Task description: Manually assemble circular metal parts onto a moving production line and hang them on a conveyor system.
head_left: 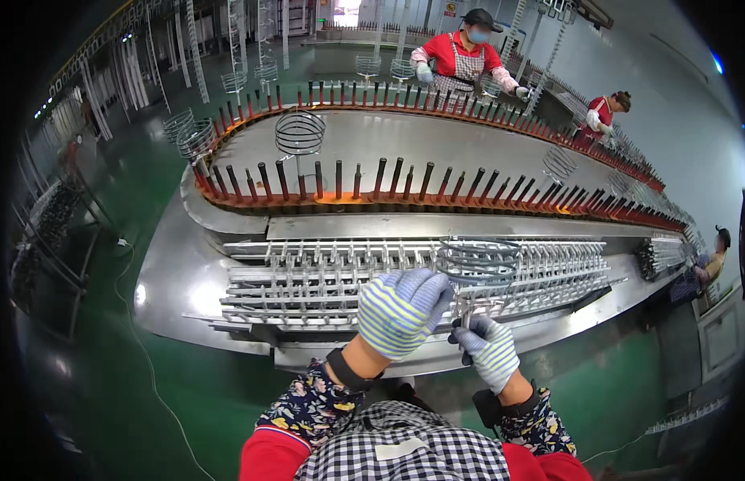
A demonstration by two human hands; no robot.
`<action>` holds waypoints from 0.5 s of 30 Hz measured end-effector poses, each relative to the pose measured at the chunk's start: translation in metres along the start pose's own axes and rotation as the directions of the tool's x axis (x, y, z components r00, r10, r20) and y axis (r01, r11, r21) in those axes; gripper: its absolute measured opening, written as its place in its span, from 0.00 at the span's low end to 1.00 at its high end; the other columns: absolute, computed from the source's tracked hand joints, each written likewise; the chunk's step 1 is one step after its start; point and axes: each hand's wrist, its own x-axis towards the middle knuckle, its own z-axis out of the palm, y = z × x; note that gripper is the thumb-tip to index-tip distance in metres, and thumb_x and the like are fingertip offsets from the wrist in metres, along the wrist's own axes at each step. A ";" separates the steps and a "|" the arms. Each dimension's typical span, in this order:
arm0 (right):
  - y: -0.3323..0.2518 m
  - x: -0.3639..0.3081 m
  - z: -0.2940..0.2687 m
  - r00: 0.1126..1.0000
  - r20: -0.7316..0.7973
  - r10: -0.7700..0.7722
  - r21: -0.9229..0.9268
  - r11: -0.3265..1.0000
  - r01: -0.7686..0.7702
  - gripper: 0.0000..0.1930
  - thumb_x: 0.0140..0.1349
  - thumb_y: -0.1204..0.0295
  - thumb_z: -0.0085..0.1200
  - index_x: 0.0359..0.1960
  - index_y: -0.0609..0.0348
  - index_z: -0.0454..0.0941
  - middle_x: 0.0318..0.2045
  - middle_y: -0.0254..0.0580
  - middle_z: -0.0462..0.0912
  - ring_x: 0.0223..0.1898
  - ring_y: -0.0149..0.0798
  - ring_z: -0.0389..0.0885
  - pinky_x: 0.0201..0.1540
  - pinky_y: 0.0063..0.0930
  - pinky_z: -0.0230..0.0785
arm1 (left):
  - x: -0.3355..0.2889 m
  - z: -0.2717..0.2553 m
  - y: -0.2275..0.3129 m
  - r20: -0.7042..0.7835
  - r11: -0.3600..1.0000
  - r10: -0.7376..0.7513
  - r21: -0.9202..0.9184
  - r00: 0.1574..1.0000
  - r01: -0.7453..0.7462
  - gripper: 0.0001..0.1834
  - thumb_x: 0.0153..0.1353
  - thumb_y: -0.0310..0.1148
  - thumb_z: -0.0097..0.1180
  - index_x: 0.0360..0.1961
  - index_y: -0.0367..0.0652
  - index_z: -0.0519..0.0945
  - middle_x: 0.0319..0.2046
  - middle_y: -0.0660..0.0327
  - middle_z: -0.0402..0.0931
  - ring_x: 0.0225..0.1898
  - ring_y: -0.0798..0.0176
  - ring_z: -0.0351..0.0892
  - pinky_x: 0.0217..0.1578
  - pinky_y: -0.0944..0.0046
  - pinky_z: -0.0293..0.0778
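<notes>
My right hand [491, 353], in a striped knit glove with dark fingertips, is closed round the lower stem of a wire-coil holder. The holder's grey coil [478, 262] stands upright above that hand, over the metal strips. My left hand [402, 314], also in a striped glove, is closed just left of the coil; what its fingers hold, if anything, is hidden. Beneath and beyond both hands lies a stack of silvery metal strips with many small hooks [332, 276].
Behind the strips runs a looped conveyor with upright dark-tipped red pegs [380, 178], one bearing a wire coil [299, 133]. A metal bench edge [168, 280] curves at left. A co-worker [462, 60] stands across the conveyor; others are at right. A cable [152, 369] crosses the green floor.
</notes>
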 end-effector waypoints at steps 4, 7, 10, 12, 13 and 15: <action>0.012 -0.035 0.012 0.999 -0.033 -0.027 -0.022 0.999 0.026 0.12 0.51 0.68 0.56 0.30 0.67 0.76 0.21 0.36 0.78 0.20 0.23 0.70 0.22 0.18 0.64 | -0.009 -0.014 0.015 0.022 1.000 -0.017 -0.009 1.000 0.017 0.11 0.40 0.27 0.61 0.27 0.42 0.75 0.23 0.59 0.74 0.23 0.57 0.75 0.25 0.61 0.71; 0.016 -0.048 0.016 0.996 -0.030 -0.081 0.006 0.997 0.081 0.10 0.52 0.69 0.54 0.29 0.65 0.76 0.19 0.35 0.77 0.17 0.21 0.69 0.18 0.15 0.61 | -0.014 -0.016 0.026 0.043 0.999 -0.029 0.031 0.999 0.028 0.11 0.40 0.29 0.60 0.28 0.43 0.75 0.23 0.59 0.74 0.23 0.57 0.75 0.24 0.61 0.71; 0.020 -0.056 0.004 0.998 -0.010 -0.066 0.088 0.994 0.067 0.11 0.52 0.69 0.55 0.31 0.66 0.75 0.20 0.35 0.78 0.17 0.21 0.69 0.17 0.14 0.61 | -0.016 -0.010 0.043 0.051 0.997 -0.041 0.071 0.998 0.037 0.12 0.40 0.30 0.60 0.29 0.44 0.75 0.25 0.59 0.74 0.24 0.57 0.75 0.23 0.61 0.71; 0.018 -0.062 -0.007 1.000 -0.004 -0.007 0.153 0.988 0.008 0.11 0.51 0.69 0.56 0.30 0.66 0.75 0.20 0.36 0.78 0.22 0.23 0.71 0.26 0.17 0.64 | -0.013 -0.005 0.055 0.060 0.997 -0.055 0.050 0.997 0.052 0.09 0.40 0.27 0.59 0.26 0.43 0.74 0.22 0.58 0.74 0.22 0.56 0.74 0.23 0.62 0.70; 0.015 -0.062 -0.012 1.000 0.002 0.017 0.158 0.987 -0.017 0.11 0.52 0.69 0.56 0.29 0.66 0.75 0.20 0.36 0.78 0.20 0.23 0.70 0.24 0.17 0.64 | -0.010 -0.004 0.062 0.042 0.999 -0.033 0.031 0.999 0.032 0.09 0.40 0.27 0.59 0.26 0.43 0.74 0.22 0.58 0.74 0.22 0.56 0.74 0.23 0.62 0.70; 0.012 -0.062 -0.020 0.999 0.024 0.025 0.182 0.983 -0.029 0.11 0.52 0.68 0.56 0.29 0.66 0.75 0.20 0.36 0.78 0.20 0.23 0.70 0.22 0.17 0.63 | -0.009 0.001 0.068 0.061 0.998 -0.059 0.035 0.996 0.057 0.09 0.40 0.27 0.59 0.26 0.43 0.74 0.22 0.59 0.74 0.22 0.56 0.74 0.24 0.62 0.70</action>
